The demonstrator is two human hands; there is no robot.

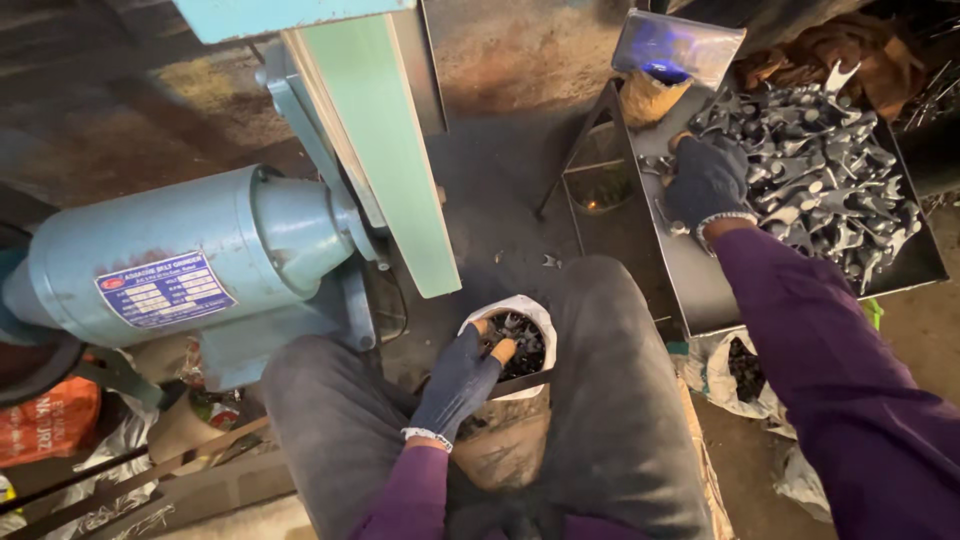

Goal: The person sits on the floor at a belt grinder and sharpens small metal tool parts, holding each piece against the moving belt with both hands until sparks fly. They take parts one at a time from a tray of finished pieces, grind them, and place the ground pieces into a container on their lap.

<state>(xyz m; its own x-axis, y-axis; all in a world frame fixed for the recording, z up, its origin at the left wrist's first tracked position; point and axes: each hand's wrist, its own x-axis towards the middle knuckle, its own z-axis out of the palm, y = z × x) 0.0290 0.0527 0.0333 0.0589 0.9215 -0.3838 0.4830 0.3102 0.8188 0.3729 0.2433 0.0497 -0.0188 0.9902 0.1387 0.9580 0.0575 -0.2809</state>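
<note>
Head view is showing the left hand (458, 382), gloved, at lower centre, its grip reaching into a white bag (525, 345) of small dark metal parts (520, 345) between the knees; whether it is clenching anything I cannot tell. The right hand (707, 183), at upper right, is pressing down on grey forgings (820, 170) piled in a dark tray (690, 280), fingers curled among them, grasp unclear. A blue grinder motor (190, 265) is sitting at left.
</note>
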